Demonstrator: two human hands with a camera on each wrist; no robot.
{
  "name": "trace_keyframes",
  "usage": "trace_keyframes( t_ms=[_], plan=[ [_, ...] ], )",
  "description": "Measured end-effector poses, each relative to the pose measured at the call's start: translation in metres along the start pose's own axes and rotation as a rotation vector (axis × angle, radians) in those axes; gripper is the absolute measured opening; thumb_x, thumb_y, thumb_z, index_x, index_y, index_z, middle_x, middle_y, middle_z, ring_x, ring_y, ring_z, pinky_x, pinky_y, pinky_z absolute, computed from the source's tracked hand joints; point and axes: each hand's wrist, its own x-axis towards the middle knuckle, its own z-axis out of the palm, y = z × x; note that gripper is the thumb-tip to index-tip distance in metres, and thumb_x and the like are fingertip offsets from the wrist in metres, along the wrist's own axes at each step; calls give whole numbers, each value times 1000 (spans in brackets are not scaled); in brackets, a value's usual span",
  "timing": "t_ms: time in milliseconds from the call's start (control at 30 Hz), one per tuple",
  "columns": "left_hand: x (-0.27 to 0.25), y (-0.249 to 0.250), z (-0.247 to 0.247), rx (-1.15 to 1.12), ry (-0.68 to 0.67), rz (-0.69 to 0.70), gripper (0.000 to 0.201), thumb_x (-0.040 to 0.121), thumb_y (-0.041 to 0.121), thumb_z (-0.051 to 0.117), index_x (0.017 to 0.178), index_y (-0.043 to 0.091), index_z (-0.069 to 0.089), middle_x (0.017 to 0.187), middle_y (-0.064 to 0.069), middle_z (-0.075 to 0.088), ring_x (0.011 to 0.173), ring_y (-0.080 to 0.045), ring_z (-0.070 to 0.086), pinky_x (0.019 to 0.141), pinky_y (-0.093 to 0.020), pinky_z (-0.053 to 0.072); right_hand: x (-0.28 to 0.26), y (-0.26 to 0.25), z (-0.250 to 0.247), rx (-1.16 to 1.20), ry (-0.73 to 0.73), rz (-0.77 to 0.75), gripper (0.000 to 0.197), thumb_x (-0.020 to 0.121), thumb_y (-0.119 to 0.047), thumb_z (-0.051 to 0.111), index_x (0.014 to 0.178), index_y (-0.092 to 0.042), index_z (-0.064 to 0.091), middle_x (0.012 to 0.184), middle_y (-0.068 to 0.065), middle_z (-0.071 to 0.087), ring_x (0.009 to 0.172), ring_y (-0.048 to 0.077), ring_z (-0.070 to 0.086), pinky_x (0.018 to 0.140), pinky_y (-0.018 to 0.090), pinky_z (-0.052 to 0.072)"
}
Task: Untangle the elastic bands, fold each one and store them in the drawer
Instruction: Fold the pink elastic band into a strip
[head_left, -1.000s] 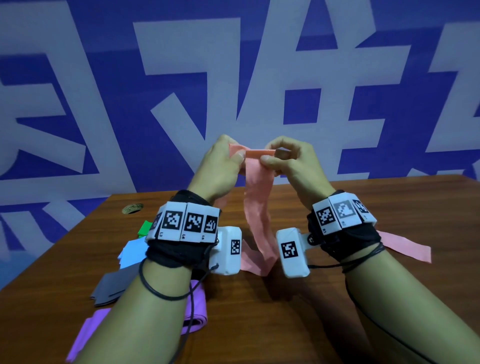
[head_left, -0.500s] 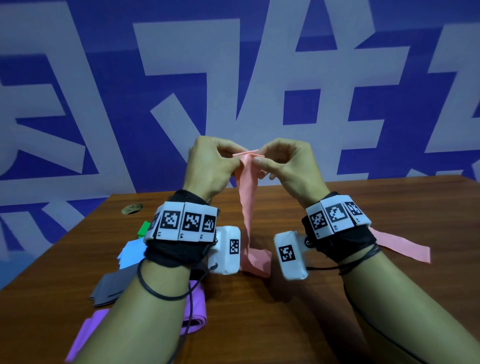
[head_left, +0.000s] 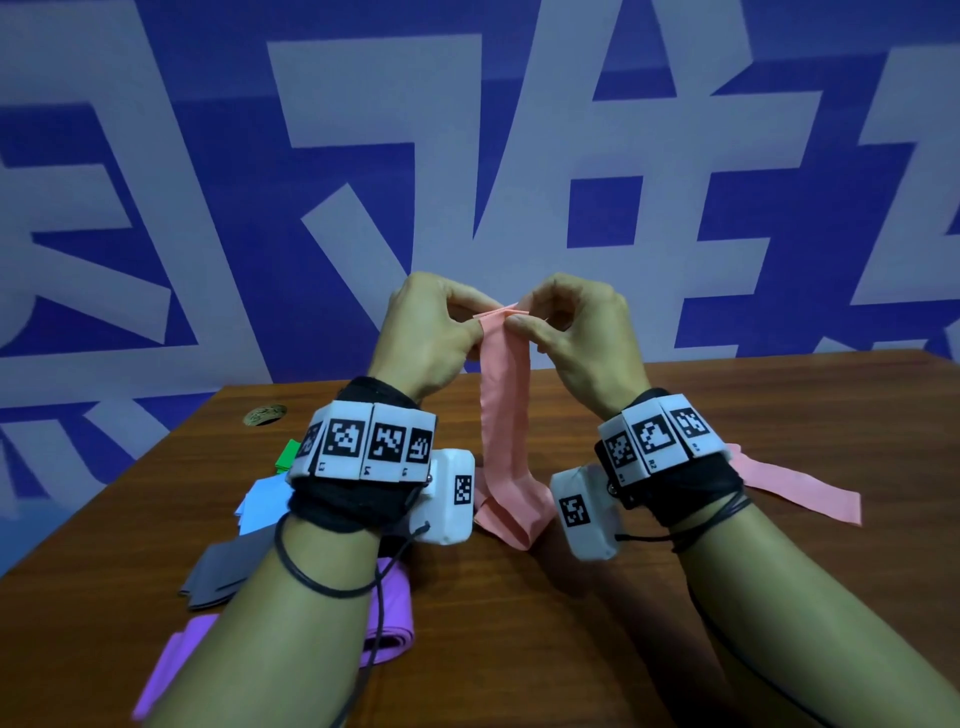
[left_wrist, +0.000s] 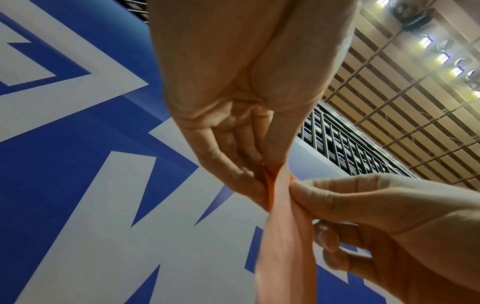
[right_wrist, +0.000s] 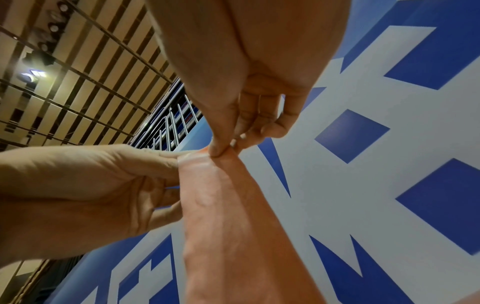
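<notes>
Since a second ago, both hands have drawn close together, and the pink band's top, then stretched flat between them, is now bunched narrow. On the wooden table (head_left: 675, 597) the pink band (head_left: 505, 415) hangs from the fingertips, its lower end pooled on the wood between the wrists. Purple (head_left: 387, 629), grey (head_left: 223, 566), light blue (head_left: 262, 501) and green (head_left: 287, 453) bands lie at the left. Left hand (head_left: 426, 338) and right hand (head_left: 584, 343) each pinch the band's top edge between thumb and fingers.
</notes>
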Motion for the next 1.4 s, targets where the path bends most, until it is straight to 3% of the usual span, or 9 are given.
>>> trace_keyframes(
  t_ms=[300, 400, 500, 567, 667, 733, 900, 1233, 1400],
  plan=[
    [0, 0, 2, 59, -29, 38, 9, 91, 15, 70, 95, 15, 79, 82, 0, 76, 74, -12, 74, 71, -32, 63, 1, 1, -2, -10, -9, 25, 10, 81, -21, 80, 81, -17, 70, 72, -5, 68, 68, 10, 66, 62, 19, 50],
    [-2, 4, 2, 50, -67, 19, 17, 97, 15, 61, 96, 15, 78, 84, 1, 76, 77, -11, 73, 75, -32, 62, 2, 0, -4, -14, -1, 22, 10, 82, -20, 79, 80, -19, 69, 73, -6, 69, 69, 10, 66, 63, 20, 52],
    [-3, 6, 1, 10, -111, -5, 34, 101, 35, 53, 92, 14, 77, 81, -1, 76, 80, -14, 74, 80, -38, 62, 1, 0, -5, -16, 7, 18, 12, 82, -20, 79, 79, -20, 68, 71, -8, 67, 67, 6, 65, 62, 18, 52],
    [-4, 6, 2, 54, -87, 40, 31, 93, 44, 62, 91, 17, 78, 80, 2, 75, 80, -14, 72, 79, -41, 61, 1, -1, -4, -28, 8, 3, 13, 82, -21, 80, 78, -21, 67, 70, -9, 67, 65, 4, 64, 60, 16, 50],
    [-5, 5, 5, 149, 29, 103, 3, 86, 25, 75, 87, 23, 78, 75, 9, 72, 78, -11, 70, 75, -38, 61, 1, -1, -4, 3, 12, 7, 19, 80, -22, 82, 93, -19, 67, 72, -4, 70, 68, 10, 67, 64, 21, 54],
    [-4, 6, 5, 186, 78, 122, 6, 85, 17, 77, 86, 23, 78, 74, 12, 71, 77, -8, 68, 74, -35, 60, 2, 0, -5, 38, 3, 35, 28, 79, -22, 82, 103, -17, 68, 72, -2, 70, 68, 11, 68, 65, 22, 54],
    [-4, 6, 4, 204, 90, 123, 8, 84, 14, 77, 89, 20, 80, 75, 10, 71, 75, -5, 69, 73, -33, 61, 2, 0, -6, 6, -13, 38, 17, 78, -21, 82, 89, -12, 75, 73, -5, 70, 67, 6, 66, 61, 16, 48],
    [-1, 0, 5, 243, 96, 126, 8, 86, 17, 75, 90, 22, 80, 77, 8, 73, 76, -6, 69, 73, -33, 61, 1, -1, -7, 8, -32, -13, 11, 80, -26, 81, 80, -18, 74, 71, -4, 70, 66, 13, 67, 62, 29, 55],
    [-2, 0, 5, 228, 78, 147, 8, 88, 18, 73, 89, 24, 78, 78, 12, 72, 78, -1, 67, 76, -25, 59, 3, 0, -8, -52, -23, -42, 14, 79, -31, 80, 77, -20, 71, 71, -9, 56, 63, 12, 53, 60, 24, 45]
  ],
)
